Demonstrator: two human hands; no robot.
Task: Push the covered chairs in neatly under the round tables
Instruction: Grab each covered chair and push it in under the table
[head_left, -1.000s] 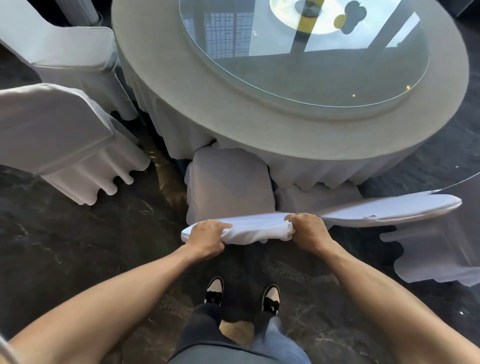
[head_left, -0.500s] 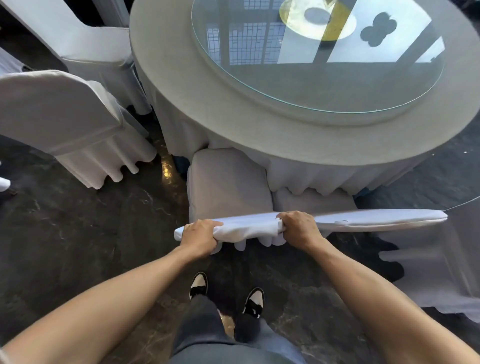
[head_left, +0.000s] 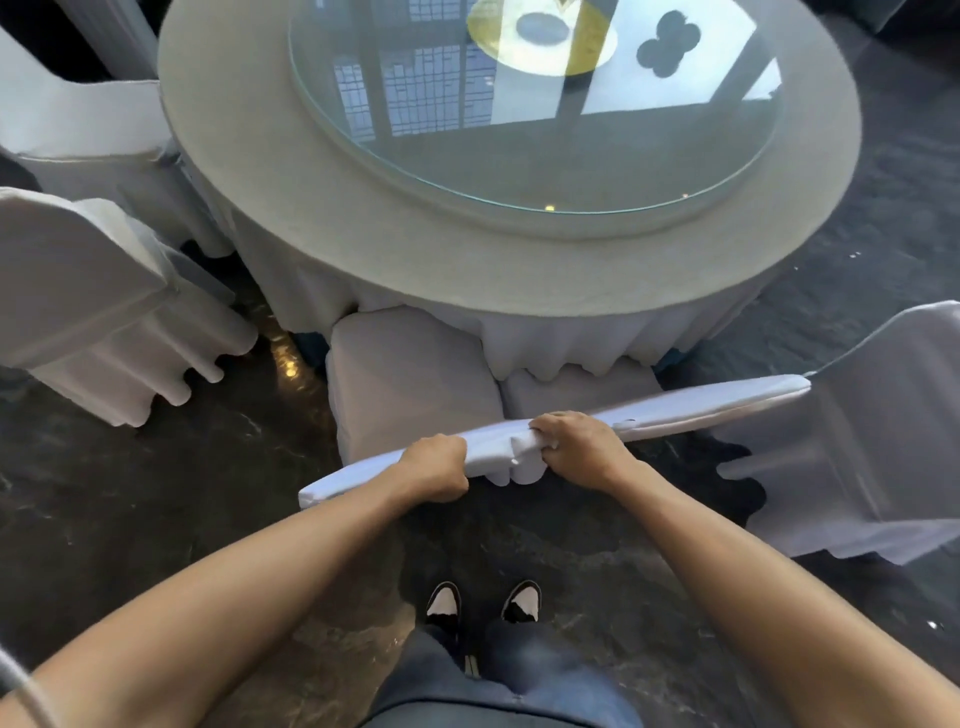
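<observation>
In the head view, the left hand (head_left: 435, 467) and the right hand (head_left: 574, 444) are both closed in a full grip over the top edge of the backrest of a white fabric-covered chair (head_left: 415, 384), which stands directly in front of the person. The two hands sit close together near the middle of that edge, bunching the cover between them. The chair's padded seat points toward the round desk draped in a pale grey-white cloth (head_left: 395, 228), and its far end touches the hanging skirt of the cloth; most of the seat lies outside the desk's rim.

A round glass turntable (head_left: 530, 114) lies on the middle of the desk top, mirroring windows and a yellow disc. A second white covered chair (head_left: 93, 306) stands to the left, apart from the desk, its back turned at an angle. A third white covered chair (head_left: 83, 135) is behind it, close to the desk edge. A fourth white covered chair (head_left: 862, 436) stands on the right, just beside the held one. Black-and-white shoes (head_left: 483, 603) rest on the dark marble-patterned floor (head_left: 156, 499) below the forearms.
</observation>
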